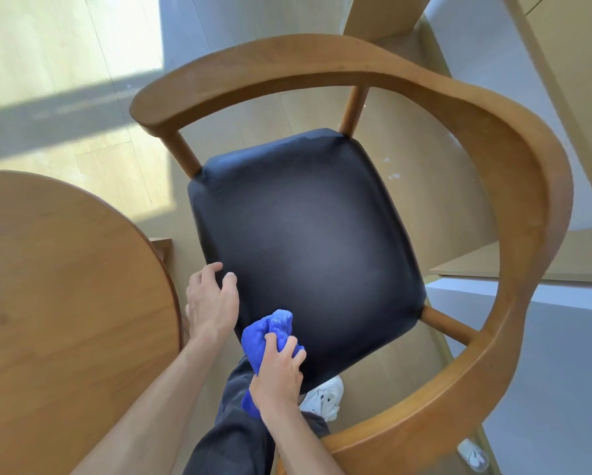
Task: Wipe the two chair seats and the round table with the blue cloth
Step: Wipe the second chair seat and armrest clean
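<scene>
A wooden armchair with a curved back rail (493, 138) stands below me, its black padded seat (305, 241) facing up. My right hand (279, 375) grips the bunched blue cloth (265, 334) at the seat's near edge. My left hand (212, 299) rests with curled fingers on the seat's near left corner, holding nothing else. The round wooden table (58, 303) fills the lower left, right beside the chair. Only one chair is in view.
My dark trouser leg (240, 423) and white shoe (325, 395) stand under the seat's near edge. Light wooden floor (65, 63) lies behind the chair, with pale wooden furniture panels (561, 80) at the right.
</scene>
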Motion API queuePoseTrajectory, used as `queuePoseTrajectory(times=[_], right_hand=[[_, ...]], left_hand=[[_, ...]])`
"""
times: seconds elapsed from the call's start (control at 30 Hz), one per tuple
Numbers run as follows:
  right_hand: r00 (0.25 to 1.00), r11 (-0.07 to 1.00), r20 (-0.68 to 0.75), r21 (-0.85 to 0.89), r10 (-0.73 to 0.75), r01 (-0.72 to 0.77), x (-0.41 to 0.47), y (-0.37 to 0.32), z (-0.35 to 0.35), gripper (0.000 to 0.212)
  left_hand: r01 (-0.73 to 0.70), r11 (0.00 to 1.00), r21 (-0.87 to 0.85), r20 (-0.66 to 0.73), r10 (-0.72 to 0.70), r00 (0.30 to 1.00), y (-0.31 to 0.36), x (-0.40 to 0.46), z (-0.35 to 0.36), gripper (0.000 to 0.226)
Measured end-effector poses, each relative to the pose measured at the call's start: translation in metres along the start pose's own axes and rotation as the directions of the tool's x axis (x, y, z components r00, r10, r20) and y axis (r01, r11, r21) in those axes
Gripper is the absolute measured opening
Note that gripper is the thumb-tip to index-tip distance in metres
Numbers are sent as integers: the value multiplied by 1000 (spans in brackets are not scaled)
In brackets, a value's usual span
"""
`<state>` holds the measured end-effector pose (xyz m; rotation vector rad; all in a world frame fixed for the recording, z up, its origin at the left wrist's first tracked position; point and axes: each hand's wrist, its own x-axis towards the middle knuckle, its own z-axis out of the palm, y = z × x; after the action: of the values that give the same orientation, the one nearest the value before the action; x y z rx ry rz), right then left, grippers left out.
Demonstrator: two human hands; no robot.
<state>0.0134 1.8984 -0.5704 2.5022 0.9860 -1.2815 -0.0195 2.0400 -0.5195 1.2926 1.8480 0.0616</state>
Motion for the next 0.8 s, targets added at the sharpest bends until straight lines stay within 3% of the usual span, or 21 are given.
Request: queuePoseTrajectory(times=[0.23,0.37,0.47,0.6,0.7,0.8], right_hand=[[967,978,256,201,-1,-52,-8,-18,-8,61],[871,961,485,270,-75,-68,-10,-21,-19,54],[828,915,540,393,-147,-94,-12,-17,-33,41],[855,688,472,695,-215,-210,-20,-5,-54,21],[876,418,438,848,-204,-326,-25,13,-70,31],[872,275,433,888,-231,-368,-31,32,-84,36]], left_hand=[[2,1000,-10,-2,-2,1000,-6,-9,-10,37],[-2,999,-42,-16,1,1000,-5,-17,-17,37],[-10,998,-64,-36,8,999,-6,-24,-20,37],[6,995,-99,-71,-13,997,-7,-38,-26,37],[36,995,-96,-96,-46,994,-4,-54,-35,37],[63,992,-114,-102,-75,992,-3,-76,-47,37]])
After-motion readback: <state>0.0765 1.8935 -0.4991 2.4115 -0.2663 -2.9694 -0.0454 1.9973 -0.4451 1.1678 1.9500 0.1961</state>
